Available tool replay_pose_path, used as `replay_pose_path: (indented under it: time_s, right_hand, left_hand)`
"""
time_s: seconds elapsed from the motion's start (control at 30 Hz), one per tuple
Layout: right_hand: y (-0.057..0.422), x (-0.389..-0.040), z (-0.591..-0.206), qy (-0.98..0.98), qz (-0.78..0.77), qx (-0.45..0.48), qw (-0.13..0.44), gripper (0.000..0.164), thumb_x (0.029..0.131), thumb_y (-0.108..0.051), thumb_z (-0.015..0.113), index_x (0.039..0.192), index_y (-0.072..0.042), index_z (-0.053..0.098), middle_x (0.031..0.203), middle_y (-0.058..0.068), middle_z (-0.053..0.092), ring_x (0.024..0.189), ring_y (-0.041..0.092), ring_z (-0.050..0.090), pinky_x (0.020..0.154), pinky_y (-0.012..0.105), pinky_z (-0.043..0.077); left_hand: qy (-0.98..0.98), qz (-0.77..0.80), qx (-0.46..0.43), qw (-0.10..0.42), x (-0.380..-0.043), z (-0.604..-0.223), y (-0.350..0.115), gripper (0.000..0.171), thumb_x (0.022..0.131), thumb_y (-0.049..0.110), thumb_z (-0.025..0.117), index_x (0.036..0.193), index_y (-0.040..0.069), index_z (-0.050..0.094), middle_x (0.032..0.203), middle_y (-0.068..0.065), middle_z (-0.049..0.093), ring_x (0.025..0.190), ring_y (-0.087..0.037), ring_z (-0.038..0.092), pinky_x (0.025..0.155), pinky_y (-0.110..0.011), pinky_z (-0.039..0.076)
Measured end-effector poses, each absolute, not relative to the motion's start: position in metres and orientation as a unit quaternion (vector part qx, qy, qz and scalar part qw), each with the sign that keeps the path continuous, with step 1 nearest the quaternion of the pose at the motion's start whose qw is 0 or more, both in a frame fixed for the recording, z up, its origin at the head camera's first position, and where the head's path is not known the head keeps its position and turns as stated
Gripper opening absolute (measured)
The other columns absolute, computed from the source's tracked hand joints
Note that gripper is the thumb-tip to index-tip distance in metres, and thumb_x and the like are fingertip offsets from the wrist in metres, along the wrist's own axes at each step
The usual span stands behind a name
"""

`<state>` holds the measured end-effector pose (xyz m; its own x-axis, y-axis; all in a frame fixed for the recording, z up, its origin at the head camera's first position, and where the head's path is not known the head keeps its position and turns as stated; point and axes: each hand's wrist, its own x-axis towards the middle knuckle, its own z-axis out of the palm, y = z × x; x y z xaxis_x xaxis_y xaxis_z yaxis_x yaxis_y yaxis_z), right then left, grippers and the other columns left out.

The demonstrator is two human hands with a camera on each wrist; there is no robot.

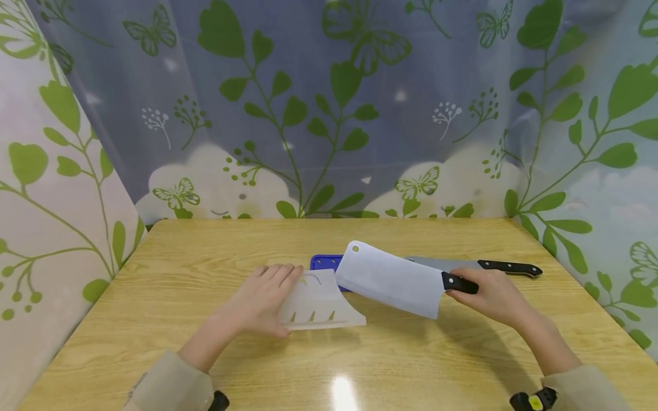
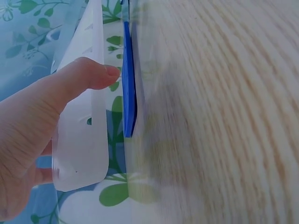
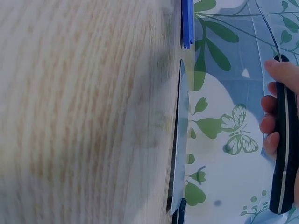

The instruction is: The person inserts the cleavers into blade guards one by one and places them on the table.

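Note:
My left hand [image 1: 264, 302] grips a translucent white plastic blade sheath [image 1: 321, 302], thumb along its near edge, raised over the table. In the left wrist view the sheath [image 2: 79, 154] stands on edge between thumb and fingers. My right hand [image 1: 496, 294] holds a cleaver [image 1: 393, 279] by its black handle, the broad blade pointing left with its holed end near the sheath's flared right end. The right wrist view shows the fingers curled round the handle [image 3: 283, 144]; most of that blade lies outside this view.
Behind the cleaver, a blue plastic sheath [image 1: 324, 262] lies on the wooden table [image 1: 216, 245], partly covered by the cleaver and white sheath. To its right lies a knife with a black handle [image 1: 511, 268]. A patterned curtain [image 1: 308, 114] hangs beyond the table's far edge.

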<state>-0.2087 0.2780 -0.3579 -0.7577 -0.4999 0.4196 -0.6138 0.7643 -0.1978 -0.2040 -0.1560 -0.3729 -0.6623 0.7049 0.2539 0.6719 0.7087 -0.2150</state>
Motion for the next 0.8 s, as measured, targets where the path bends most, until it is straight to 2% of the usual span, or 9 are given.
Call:
replay_pose_path:
  time_s: [0.27, 0.6, 0.8]
  right_hand:
    - [0.280, -0.209, -0.361, -0.909, 0.178, 0.333, 0.177, 0.031, 0.072, -0.010, 0.077, 0.100, -0.001, 0.069, 0.084, 0.006, 0.068, 0.062, 0.007, 0.059, 0.048, 0.021, 0.044]
    - [0.285, -0.206, -0.359, -0.912, 0.181, 0.337, 0.150, 0.032, 0.073, -0.010, 0.075, 0.102, 0.003, 0.068, 0.085, 0.009, 0.068, 0.061, 0.003, 0.056, 0.047, 0.020, 0.042]
    - [0.289, -0.202, -0.361, -0.898, 0.183, 0.370, 0.152, 0.027, 0.071, -0.008, 0.076, 0.097, -0.003, 0.069, 0.080, -0.002, 0.066, 0.060, -0.004, 0.048, 0.047, 0.017, 0.040]
  left_hand:
    - [-0.905, 0.057, -0.385, 0.170, -0.203, -0.369, -0.159, 0.114, 0.050, 0.063, 0.072, 0.136, -0.003, 0.038, 0.126, -0.016, 0.051, 0.112, -0.028, 0.049, 0.088, -0.045, 0.044]
    - [-0.906, 0.044, -0.392, 0.150, -0.202, -0.368, -0.160, 0.113, 0.049, 0.061, 0.073, 0.137, 0.000, 0.038, 0.127, -0.014, 0.051, 0.112, -0.028, 0.049, 0.089, -0.045, 0.044]
    - [-0.918, 0.014, -0.373, 0.134, -0.204, -0.367, -0.166, 0.112, 0.049, 0.058, 0.075, 0.137, -0.002, 0.039, 0.127, -0.015, 0.051, 0.114, -0.030, 0.049, 0.089, -0.047, 0.043]
